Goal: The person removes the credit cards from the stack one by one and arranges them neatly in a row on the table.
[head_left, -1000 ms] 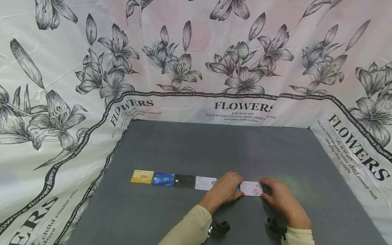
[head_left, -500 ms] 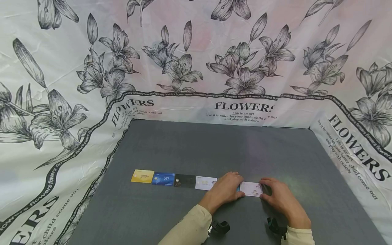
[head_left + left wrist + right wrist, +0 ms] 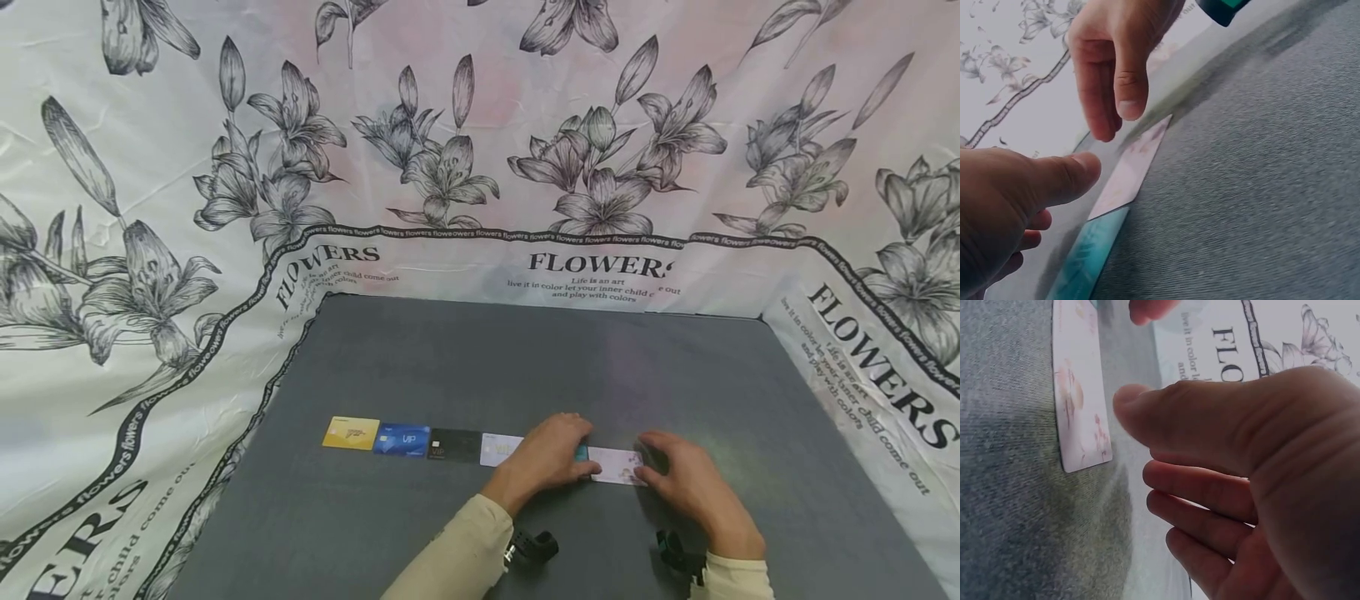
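A pale pink card with a floral print (image 3: 615, 467) lies flat on the dark grey table at the right end of a row of cards. Its left edge meets a teal card (image 3: 1088, 256) in the left wrist view; in the head view my left hand (image 3: 543, 458) hides most of that teal card. Fingers relaxed, the left hand hovers over the teal card and part of a white VIP card (image 3: 498, 449), holding nothing. My right hand (image 3: 690, 483) is just off the pink card's right end, thumb and fingers apart, and the right wrist view shows nothing in its grasp.
Further left in the row lie a black card (image 3: 454, 444), a blue VIP card (image 3: 401, 439) and a yellow card (image 3: 351, 433). A white cloth with flower prints (image 3: 442, 183) hangs round the table's back and sides. Dark wrist devices (image 3: 536, 546) sit below both hands.
Both hands have let go of the pink card's ends and lifted slightly away from it. The left hand has shifted a little left, uncovering some teal. The row of cards keeps its arrangement.
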### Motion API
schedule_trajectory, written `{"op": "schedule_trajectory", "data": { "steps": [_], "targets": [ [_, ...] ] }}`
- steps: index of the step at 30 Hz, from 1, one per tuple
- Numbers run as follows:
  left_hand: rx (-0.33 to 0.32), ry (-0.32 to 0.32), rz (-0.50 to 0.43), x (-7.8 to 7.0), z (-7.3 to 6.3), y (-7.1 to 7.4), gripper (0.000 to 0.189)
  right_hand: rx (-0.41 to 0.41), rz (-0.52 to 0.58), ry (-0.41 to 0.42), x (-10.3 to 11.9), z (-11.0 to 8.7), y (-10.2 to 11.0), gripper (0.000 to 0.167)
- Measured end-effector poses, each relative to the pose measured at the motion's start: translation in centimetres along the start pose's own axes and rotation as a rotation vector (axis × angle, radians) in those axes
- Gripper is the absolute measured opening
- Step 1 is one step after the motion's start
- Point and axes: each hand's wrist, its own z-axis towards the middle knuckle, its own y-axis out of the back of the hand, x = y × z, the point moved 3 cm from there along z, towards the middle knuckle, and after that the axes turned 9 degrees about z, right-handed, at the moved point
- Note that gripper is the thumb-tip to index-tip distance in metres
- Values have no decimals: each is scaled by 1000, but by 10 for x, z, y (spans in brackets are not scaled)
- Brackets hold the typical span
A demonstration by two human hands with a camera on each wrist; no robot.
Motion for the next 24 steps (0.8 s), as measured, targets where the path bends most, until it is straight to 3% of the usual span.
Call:
{"op": "schedule_trajectory", "data": {
  "steps": [9, 15, 24],
  "targets": [
    [22, 38, -56, 11, 0, 6, 63, -46, 5, 54, 4, 4, 2, 50],
    [30, 61, -37, 18, 0, 12, 63, -37, 14, 37, 6, 7, 3, 52],
    [32, 119, -89, 33, -7, 25, 65, -47, 22, 37, 8, 11, 5, 53]
  ]
}}
